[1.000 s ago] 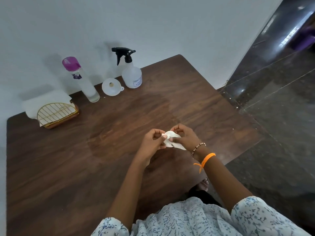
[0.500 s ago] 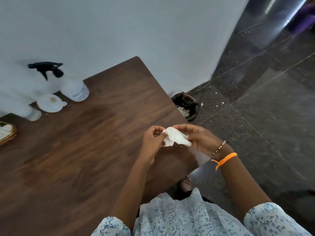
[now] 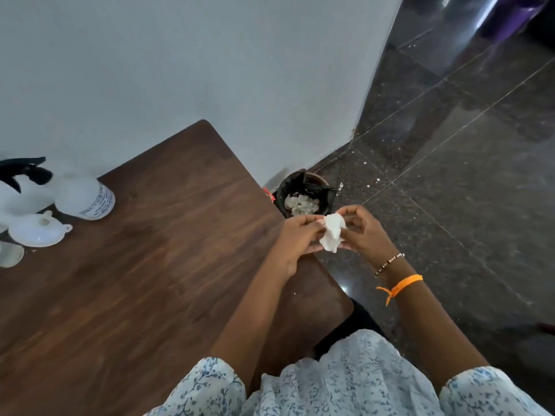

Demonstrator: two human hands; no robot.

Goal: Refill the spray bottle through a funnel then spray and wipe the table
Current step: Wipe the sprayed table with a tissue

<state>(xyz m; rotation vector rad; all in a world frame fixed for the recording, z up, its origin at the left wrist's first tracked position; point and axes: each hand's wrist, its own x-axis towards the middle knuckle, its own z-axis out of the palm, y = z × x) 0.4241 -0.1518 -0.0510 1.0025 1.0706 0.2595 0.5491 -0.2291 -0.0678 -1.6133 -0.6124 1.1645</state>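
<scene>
A crumpled white tissue is pinched between my left hand and my right hand, over the right edge of the brown wooden table. At the far left of the table stands the clear spray bottle with a black trigger head. The white funnel lies upside down just in front of it. The base of another clear bottle shows at the left edge of the view.
On the dark stone floor beside the table's right edge stands a small bin lined with a black bag, holding crumpled white paper. A white wall runs behind the table. The floor stretches to the right.
My view has swung to the right, so the bin and floor show more and the bottles sit at the left edge. Both hands with the tissue have moved right to the table's edge.
</scene>
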